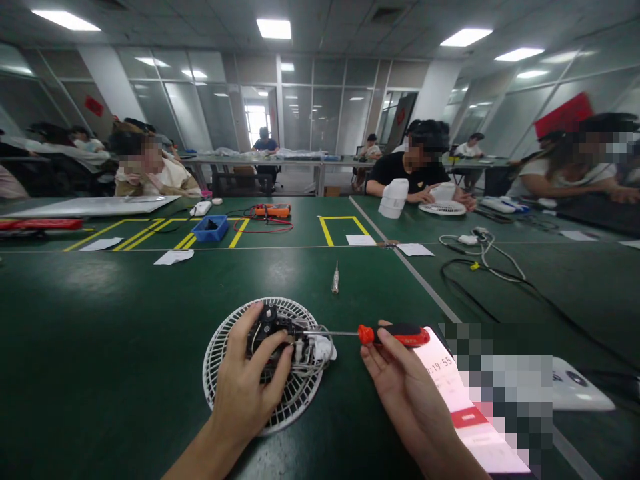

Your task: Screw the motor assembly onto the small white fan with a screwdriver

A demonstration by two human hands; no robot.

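Observation:
A round white fan grille (214, 373) lies on the green table, carrying a black motor assembly (270, 319) with pale wires and a white plug-like piece (323, 348). My left hand (250, 373) is wrapped over the motor assembly, fingers gripping its sides. In my right hand (400, 373) is a screwdriver (395, 335) with a red and black handle, held level between thumb and fingers. Its shaft points left, and the tip meets the right side of the motor assembly; the exact contact point is hidden.
Beyond the grille lies a small clear-handled screwdriver (335, 280). A lit phone (465, 400) sits beside my right forearm. Farther back are a blue bin (210, 229), an orange multimeter (270, 211) and paper slips. Black cables (530, 283) cross the right side. Co-workers sit across the table.

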